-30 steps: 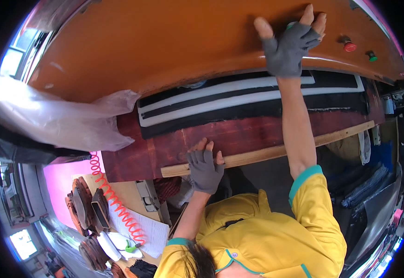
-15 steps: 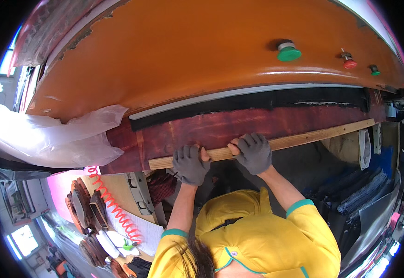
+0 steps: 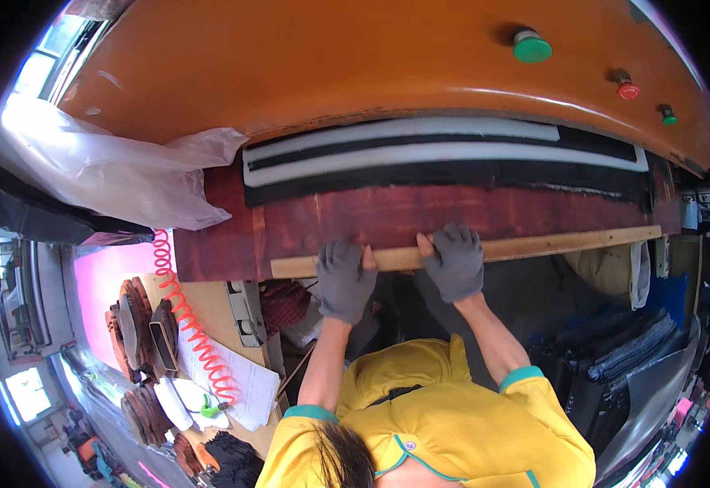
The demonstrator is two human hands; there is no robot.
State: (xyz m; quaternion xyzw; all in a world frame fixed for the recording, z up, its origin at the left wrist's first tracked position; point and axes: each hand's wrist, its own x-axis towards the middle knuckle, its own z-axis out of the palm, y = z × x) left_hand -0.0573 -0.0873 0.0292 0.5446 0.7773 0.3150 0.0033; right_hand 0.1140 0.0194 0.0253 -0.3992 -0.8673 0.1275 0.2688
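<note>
Both my hands wear grey gloves with the thumbs bare. My left hand (image 3: 347, 281) is closed over a pale wooden strip (image 3: 526, 246) along the front edge of a dark red board (image 3: 420, 211). A short way to the right, my right hand (image 3: 455, 262) grips the same strip, thumb turned inward. Further back on the board lies a black sheet (image 3: 444, 176), with two long white strips (image 3: 452, 153) on it. Past them rises the orange front (image 3: 306, 65) of a machine, overhanging the board.
Green (image 3: 532, 46) and red (image 3: 627, 85) push buttons stick out of the orange front. Clear plastic sheeting (image 3: 119, 175) drapes over the left end. A red coiled hose (image 3: 188, 325) hangs beside stacked brown pieces (image 3: 131, 325). Dark folded sheets (image 3: 631, 350) are stacked at right.
More of the board's back part shows beyond the orange edge, and a second white strip has come into sight. My hands keep hold of the wooden strip. The view has shifted slightly.
</note>
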